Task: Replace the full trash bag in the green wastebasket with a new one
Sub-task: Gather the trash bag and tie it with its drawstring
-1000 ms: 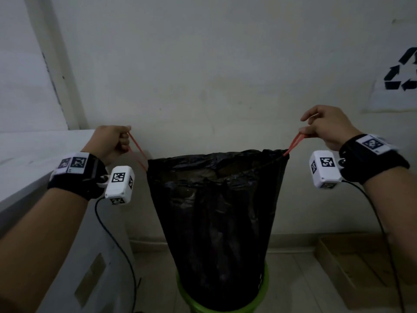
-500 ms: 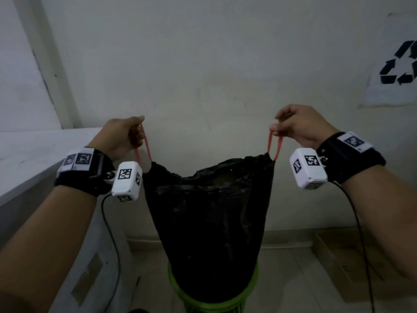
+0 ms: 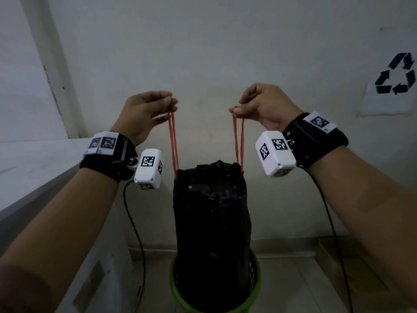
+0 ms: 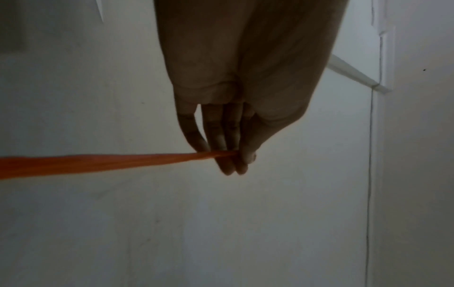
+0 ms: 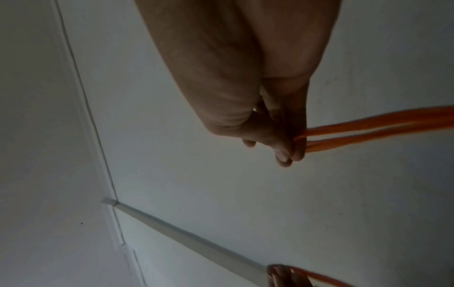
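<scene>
Against a bare wall, my left hand point(image 3: 144, 114) and right hand point(image 3: 266, 105) each pinch a red drawstring point(image 3: 173, 141), the bag point(image 3: 212, 222) cinched, half out of the bin point(image 3: 256, 288); next, I judge, lift it clear.

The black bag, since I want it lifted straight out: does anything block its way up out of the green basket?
Nothing visible does. The black bag hangs by its red drawstrings from the left hand and right hand, with only wall above the green basket.
</scene>
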